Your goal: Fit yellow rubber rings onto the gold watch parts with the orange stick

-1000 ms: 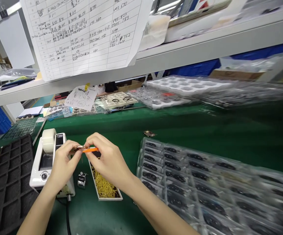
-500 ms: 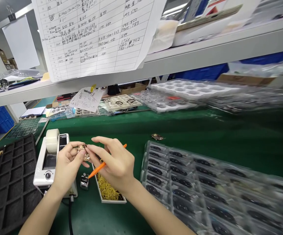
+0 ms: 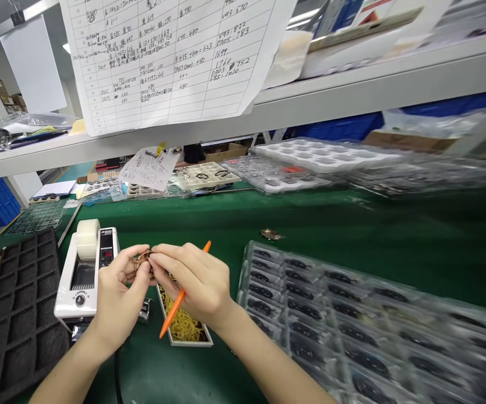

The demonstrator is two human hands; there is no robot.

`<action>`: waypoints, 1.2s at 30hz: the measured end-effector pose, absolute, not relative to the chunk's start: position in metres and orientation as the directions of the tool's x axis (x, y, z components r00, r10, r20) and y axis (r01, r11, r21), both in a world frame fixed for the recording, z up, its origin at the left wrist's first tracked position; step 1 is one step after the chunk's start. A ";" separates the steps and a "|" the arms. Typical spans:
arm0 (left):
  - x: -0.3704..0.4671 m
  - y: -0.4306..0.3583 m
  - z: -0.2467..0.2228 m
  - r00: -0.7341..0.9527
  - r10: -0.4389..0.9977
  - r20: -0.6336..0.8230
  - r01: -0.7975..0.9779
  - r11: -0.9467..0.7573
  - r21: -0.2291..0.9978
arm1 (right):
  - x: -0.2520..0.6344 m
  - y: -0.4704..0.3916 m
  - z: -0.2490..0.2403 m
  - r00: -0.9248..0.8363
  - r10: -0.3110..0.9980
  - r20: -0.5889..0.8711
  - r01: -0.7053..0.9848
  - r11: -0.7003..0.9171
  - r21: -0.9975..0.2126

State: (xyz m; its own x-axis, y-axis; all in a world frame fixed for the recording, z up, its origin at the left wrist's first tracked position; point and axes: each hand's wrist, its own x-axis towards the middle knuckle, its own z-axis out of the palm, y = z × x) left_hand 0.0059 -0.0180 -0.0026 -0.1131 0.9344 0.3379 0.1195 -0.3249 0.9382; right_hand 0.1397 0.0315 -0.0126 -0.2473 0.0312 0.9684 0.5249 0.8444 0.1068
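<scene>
My left hand pinches a small rose-gold metal part, rounded like a watch case, between thumb and fingers. Fingers partly cover it, so its full shape is hidden. My right hand is closed, its fingertips meeting at the part's right side. An orange pointed stick is tucked in this same hand, slanting down to the left. Under it lies a white box of thin yellow rings or strands. A chrome tally counter-like item is half hidden behind my left hand.
A white tape dispenser stands left, beside a black compartment tray. Clear plastic trays of black oval parts spread across the right. A small metal piece lies on the green mat. Written sheets hang from the shelf overhead.
The orange stick has swung steeper, its lower tip now over the box. The metal part has turned in my fingers. A red number now shows on the tape dispenser, earlier covered or unlit.
</scene>
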 end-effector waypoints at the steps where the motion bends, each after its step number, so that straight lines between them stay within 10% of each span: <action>1: 0.006 -0.018 -0.004 -0.113 0.934 0.339 0.121 -0.326 0.938 | 0.140 0.032 -0.013 -0.255 0.028 0.967 0.519 0.847 0.113; 16: 0.006 -0.020 -0.005 -0.121 0.898 0.423 0.258 -0.383 0.887 | 0.133 0.027 -0.017 -0.143 0.034 0.989 0.575 0.816 0.055; 24: -0.011 -0.002 0.010 0.009 0.986 0.165 -0.085 -0.164 0.983 | 0.154 0.029 0.003 -0.243 0.595 0.766 0.247 0.802 -0.544; 29: -0.014 0.001 0.008 0.094 0.985 0.145 -0.128 -0.133 0.983 | 0.161 0.035 0.003 -0.586 0.575 0.570 0.093 0.747 -0.658; 36: -0.015 -0.002 0.008 0.097 0.980 0.173 -0.074 -0.166 0.983 | 0.155 0.029 -0.001 -0.610 0.606 0.510 0.132 0.713 -0.689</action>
State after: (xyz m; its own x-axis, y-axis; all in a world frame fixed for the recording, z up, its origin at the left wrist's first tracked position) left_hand -0.0154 -0.0015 0.0080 0.0973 0.9801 0.1729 -0.0742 -0.1661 0.9833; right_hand 0.1553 0.0295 -0.0014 -0.6104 0.6059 0.5102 0.1317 0.7127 -0.6890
